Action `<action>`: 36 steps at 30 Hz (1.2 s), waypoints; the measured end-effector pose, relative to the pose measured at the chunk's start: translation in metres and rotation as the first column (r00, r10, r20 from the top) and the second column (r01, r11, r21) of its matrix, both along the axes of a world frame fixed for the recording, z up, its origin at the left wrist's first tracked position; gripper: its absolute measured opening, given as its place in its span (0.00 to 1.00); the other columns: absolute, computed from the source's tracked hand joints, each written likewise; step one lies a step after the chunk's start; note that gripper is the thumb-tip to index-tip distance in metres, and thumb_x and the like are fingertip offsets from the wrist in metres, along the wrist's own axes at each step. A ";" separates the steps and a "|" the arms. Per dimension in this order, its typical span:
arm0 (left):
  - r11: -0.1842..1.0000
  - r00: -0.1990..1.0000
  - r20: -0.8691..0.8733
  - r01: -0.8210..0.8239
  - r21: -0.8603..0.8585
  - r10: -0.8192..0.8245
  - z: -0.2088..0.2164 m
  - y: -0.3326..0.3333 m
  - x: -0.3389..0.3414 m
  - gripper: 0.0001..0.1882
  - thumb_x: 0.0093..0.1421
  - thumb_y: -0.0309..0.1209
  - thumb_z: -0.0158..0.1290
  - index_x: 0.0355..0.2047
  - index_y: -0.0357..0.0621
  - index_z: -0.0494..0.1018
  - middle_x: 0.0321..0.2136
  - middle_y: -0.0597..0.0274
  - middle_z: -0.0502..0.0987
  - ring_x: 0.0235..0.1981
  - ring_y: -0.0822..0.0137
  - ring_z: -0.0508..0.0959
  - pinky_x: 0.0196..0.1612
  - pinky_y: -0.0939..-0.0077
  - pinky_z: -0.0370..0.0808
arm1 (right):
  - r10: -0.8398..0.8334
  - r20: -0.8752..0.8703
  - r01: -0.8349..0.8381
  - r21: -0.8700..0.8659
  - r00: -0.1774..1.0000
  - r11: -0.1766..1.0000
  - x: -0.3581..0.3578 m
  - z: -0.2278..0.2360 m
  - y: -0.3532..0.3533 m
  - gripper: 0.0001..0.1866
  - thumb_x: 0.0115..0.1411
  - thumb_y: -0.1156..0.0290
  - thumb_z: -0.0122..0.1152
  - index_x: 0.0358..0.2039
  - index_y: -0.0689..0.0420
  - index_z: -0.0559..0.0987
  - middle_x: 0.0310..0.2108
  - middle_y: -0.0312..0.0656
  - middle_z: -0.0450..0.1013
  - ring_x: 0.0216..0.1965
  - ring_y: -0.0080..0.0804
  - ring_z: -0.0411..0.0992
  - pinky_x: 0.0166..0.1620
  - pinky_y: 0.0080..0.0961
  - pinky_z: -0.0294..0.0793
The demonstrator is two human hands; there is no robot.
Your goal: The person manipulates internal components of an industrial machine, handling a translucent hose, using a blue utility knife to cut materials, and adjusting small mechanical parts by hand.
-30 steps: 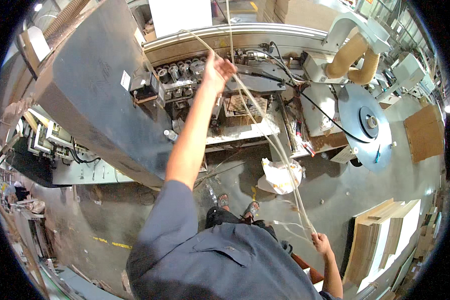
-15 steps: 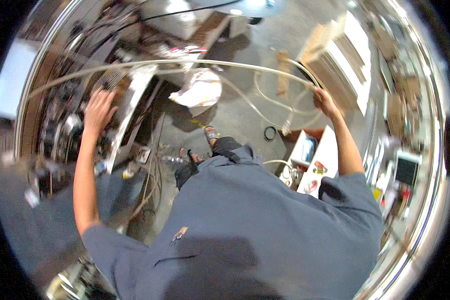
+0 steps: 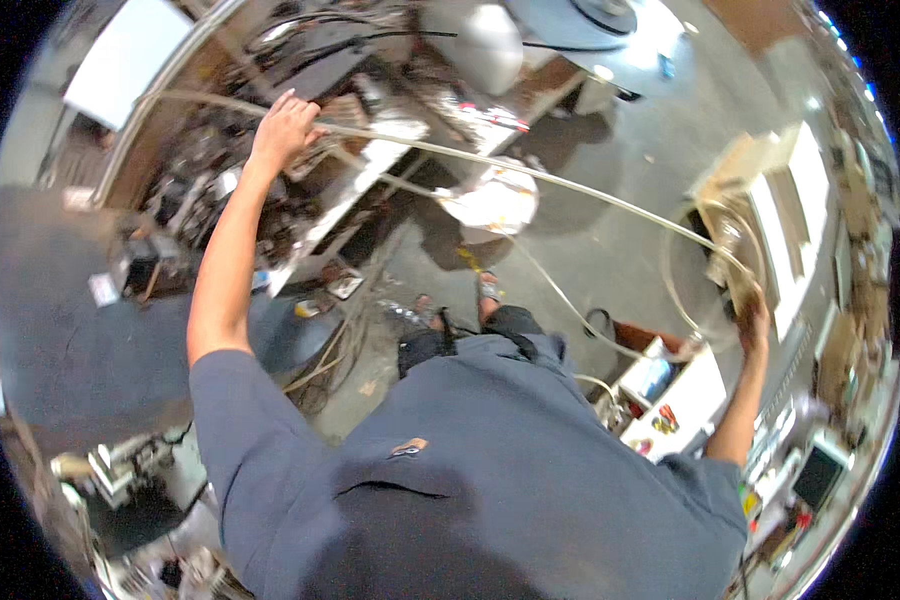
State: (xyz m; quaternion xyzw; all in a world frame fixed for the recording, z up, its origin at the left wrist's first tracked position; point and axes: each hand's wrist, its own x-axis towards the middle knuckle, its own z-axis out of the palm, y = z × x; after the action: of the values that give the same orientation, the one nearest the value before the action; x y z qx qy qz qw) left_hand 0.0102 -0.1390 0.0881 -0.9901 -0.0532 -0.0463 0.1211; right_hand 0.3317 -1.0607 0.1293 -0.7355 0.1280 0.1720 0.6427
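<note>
A long pale hose (image 3: pixel 530 172) stretches across in front of me at a slant, from far left to right. My left hand (image 3: pixel 285 130) is closed over it toward its left part, though blur softens the fingers. My right hand (image 3: pixel 755 318), lower on the right, grips the same hose near several loose loops (image 3: pixel 667 262). From there a slack length (image 3: pixel 560 290) sags over the floor toward a white bag (image 3: pixel 497 200).
A cluttered workbench (image 3: pixel 325 205) stands at the left, beside a dark table (image 3: pixel 90 330). Stacked cardboard (image 3: pixel 785 215) is at the right. A white open-topped box (image 3: pixel 685 395) with small items sits near my right arm. Loose cables (image 3: pixel 330 350) lie by my feet.
My left hand has moved right and farther away, from open near the hose to closed on it. My right hand, still holding the hose, has moved right and nearer. The view has turned.
</note>
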 end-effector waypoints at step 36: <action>0.912 0.892 0.293 -0.393 0.121 0.345 0.193 0.113 -0.263 0.17 0.70 0.44 0.50 0.46 0.44 0.77 0.42 0.53 0.77 0.48 0.54 0.76 0.59 0.58 0.73 | 0.688 0.239 -0.509 -0.519 0.685 0.687 0.039 -0.068 0.123 0.30 0.72 0.43 0.53 0.34 0.62 0.77 0.27 0.29 0.64 0.31 0.20 0.60 0.35 0.23 0.61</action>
State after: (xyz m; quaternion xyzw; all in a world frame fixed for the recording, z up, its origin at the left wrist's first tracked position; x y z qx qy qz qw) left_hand -0.2528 -0.0262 0.2808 -0.9319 -0.2522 -0.1590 0.2066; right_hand 0.3711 -0.9381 0.0615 -0.8719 -0.2326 0.1856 0.3890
